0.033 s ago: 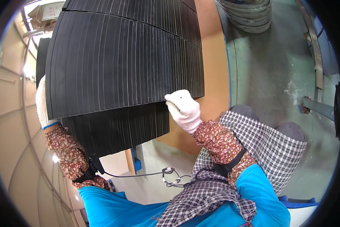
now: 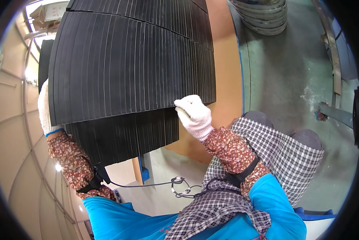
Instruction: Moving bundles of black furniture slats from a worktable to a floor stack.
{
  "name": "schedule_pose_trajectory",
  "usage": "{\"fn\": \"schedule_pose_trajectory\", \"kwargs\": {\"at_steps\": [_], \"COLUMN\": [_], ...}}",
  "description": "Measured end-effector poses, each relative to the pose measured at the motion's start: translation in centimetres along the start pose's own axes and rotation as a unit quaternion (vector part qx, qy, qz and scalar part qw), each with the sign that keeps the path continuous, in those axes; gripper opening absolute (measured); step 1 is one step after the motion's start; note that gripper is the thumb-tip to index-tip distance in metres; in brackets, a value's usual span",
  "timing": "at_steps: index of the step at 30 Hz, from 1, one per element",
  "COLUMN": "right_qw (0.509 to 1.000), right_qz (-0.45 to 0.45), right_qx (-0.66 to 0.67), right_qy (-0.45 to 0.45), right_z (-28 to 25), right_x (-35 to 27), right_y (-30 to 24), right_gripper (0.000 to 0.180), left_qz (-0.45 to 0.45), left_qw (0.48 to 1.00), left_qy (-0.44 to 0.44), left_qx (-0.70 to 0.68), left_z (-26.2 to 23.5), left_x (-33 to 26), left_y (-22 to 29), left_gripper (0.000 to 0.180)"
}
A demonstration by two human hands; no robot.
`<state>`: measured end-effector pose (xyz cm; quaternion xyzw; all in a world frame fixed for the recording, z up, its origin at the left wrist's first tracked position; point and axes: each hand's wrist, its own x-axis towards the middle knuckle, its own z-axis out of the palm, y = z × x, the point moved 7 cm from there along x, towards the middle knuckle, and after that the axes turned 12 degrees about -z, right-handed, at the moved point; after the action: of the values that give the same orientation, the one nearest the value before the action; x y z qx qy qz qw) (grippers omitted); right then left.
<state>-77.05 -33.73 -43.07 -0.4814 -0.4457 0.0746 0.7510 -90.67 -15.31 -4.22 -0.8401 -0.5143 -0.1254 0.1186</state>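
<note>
A broad row of long black slotted strips (image 2: 119,68), packed side by side, stands in front of me. Below its near edge, a second, lower row of black strips (image 2: 127,138) shows. My left hand (image 2: 44,108), in a white knit glove with a blue cuff edge, lies stretched along the left side of the upper row; its fingertips are partly hidden behind the strips. At the near edge, right of the middle, my gloved right hand (image 2: 194,117) is closed, with thumb and forefinger pinched at the strip ends.
An orange-brown board (image 2: 226,60) with a blue edge runs under the strips on the right. Stacked round hoops (image 2: 263,18) stand on the green floor (image 2: 271,76) at far right. A beige panelled wall (image 2: 11,104) rises close on the left. A cable loop (image 2: 180,187) hangs between my arms.
</note>
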Motion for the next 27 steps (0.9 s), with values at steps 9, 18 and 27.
{"fn": "schedule_pose_trajectory", "kwargs": {"at_steps": [9, 18, 27], "right_qw": [0.995, 0.998, 0.999], "right_qz": [0.075, 0.028, 0.001], "right_qx": [0.066, 0.046, 0.036], "right_qy": [0.007, 0.019, 0.014], "right_z": [0.1, 0.1, 0.4], "right_x": [0.6, 1.3, 1.8], "right_y": [0.0, -0.7, -1.6], "right_gripper": [0.021, 0.021, 0.025], "left_qz": [0.033, -0.002, 0.032], "left_qw": [0.999, 0.999, 0.990], "left_qy": [0.017, 0.006, 0.000], "left_qx": [0.040, 0.041, 0.141], "left_z": [0.2, -0.1, -0.9], "left_x": [0.3, 0.4, 0.9], "left_y": [-0.3, -0.4, -0.6], "left_gripper": [0.039, 0.038, 0.043]}}
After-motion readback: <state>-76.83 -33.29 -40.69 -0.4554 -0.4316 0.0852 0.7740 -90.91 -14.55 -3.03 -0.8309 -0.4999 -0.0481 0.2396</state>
